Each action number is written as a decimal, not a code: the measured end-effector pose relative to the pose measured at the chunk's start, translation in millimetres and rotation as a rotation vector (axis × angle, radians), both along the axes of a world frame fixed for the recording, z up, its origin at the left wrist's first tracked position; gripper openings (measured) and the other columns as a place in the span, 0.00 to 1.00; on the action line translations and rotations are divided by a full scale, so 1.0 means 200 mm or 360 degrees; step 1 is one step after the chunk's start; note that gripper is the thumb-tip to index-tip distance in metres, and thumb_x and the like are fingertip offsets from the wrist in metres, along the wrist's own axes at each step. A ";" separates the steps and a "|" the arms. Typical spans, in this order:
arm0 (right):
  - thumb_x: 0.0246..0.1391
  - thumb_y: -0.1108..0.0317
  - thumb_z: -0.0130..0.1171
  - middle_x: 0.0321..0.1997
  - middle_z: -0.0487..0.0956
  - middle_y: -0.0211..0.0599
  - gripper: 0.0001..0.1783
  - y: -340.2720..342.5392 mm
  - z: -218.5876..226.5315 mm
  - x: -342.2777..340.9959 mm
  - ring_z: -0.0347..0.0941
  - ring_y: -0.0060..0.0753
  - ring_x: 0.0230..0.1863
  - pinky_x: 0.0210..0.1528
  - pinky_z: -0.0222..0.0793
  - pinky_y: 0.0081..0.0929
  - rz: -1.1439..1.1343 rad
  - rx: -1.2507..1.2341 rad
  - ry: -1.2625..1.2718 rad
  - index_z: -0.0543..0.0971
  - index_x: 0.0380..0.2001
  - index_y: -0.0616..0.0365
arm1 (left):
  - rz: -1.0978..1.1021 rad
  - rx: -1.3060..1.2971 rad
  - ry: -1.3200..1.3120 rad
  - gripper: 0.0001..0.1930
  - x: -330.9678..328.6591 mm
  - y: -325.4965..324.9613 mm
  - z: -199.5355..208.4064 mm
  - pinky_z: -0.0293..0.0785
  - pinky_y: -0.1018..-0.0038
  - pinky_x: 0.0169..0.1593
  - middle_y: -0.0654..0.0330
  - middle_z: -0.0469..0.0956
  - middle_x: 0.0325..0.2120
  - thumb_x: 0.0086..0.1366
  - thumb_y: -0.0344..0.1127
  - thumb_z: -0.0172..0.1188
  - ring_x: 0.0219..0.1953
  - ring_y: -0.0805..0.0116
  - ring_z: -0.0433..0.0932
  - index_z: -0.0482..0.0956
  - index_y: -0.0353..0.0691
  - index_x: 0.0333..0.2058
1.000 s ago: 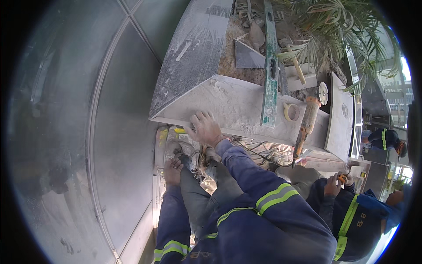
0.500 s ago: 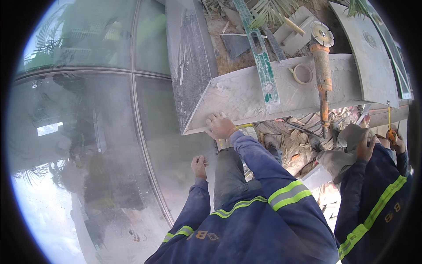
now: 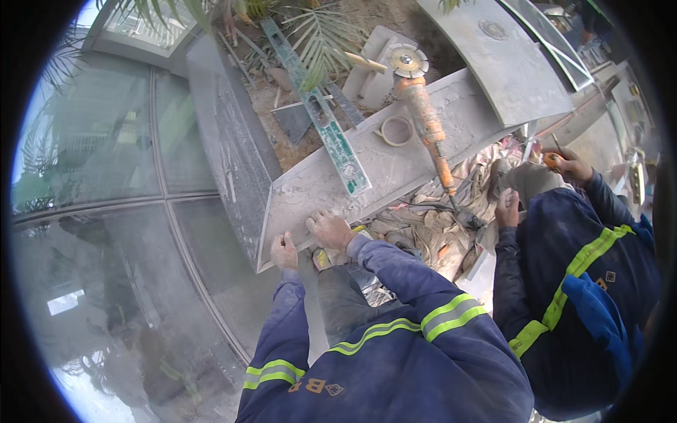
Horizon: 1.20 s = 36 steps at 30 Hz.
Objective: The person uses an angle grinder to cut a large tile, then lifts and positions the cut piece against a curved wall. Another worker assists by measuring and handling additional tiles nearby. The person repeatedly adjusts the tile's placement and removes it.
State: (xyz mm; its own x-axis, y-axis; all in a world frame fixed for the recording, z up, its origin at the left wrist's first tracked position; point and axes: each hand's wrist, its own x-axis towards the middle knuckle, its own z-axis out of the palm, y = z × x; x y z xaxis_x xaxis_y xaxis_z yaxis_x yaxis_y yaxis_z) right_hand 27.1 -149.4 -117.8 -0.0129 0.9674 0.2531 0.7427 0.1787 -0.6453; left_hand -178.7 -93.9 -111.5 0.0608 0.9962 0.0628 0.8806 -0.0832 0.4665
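Note:
My right hand (image 3: 330,230) rests on the dusty grey slab (image 3: 416,161) near its front edge, fingers spread. At the slab's left end is my left hand (image 3: 284,252), its fingers bent close together over the edge; whatever they may hold is hidden. A dark grey panel (image 3: 236,144) meets the slab at a slanted joint. Lying across the slab are a green spirit level (image 3: 328,127), a roll of tape (image 3: 396,131) and an orange angle grinder (image 3: 425,116) with a segmented disc.
Close on my right a co-worker (image 3: 564,261) in a dark blue jacket holds an orange tape measure (image 3: 553,161). Glass panels (image 3: 106,275) stand to my left. Crumpled sheeting (image 3: 441,229) covers the ground below the slab. A loose grey board (image 3: 504,63) leans at the far right.
My left hand has risen from beside my leg to the slab's edge. My right hand stays on the slab. The view has turned, showing more of the co-worker.

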 end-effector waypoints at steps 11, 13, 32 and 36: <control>0.53 0.62 0.59 0.36 0.81 0.46 0.08 -0.03 0.01 0.13 0.81 0.52 0.38 0.37 0.79 0.49 -0.0207 -0.0122 -0.0187 0.79 0.31 0.54 | 0.0326 -0.0081 0.0410 0.19 0.17 0.01 0.05 0.75 0.49 0.39 0.50 0.84 0.30 0.66 0.53 0.58 0.35 0.45 0.83 0.82 0.43 0.28; 0.55 0.62 0.59 0.36 0.81 0.47 0.09 -0.02 0.06 0.13 0.81 0.53 0.35 0.34 0.79 0.51 -0.0218 -0.0218 -0.0228 0.78 0.29 0.55 | 0.0333 -0.0095 0.0368 0.17 0.17 0.03 0.07 0.77 0.50 0.41 0.51 0.84 0.32 0.65 0.51 0.58 0.37 0.46 0.83 0.83 0.44 0.30; 0.56 0.63 0.59 0.36 0.81 0.50 0.08 -0.02 0.04 0.12 0.80 0.58 0.38 0.42 0.77 0.52 -0.0039 0.0028 -0.0327 0.78 0.31 0.57 | 0.0095 0.0191 -0.0006 0.15 0.09 -0.04 0.10 0.74 0.54 0.53 0.51 0.82 0.46 0.65 0.46 0.60 0.50 0.47 0.79 0.84 0.41 0.38; 0.56 0.64 0.59 0.39 0.81 0.51 0.08 0.00 0.12 0.09 0.80 0.56 0.39 0.38 0.78 0.51 -0.0046 -0.0105 -0.0318 0.78 0.32 0.57 | -0.0430 0.0310 0.0113 0.29 0.06 0.04 0.25 0.62 0.51 0.67 0.50 0.69 0.64 0.71 0.55 0.55 0.67 0.49 0.65 0.74 0.39 0.60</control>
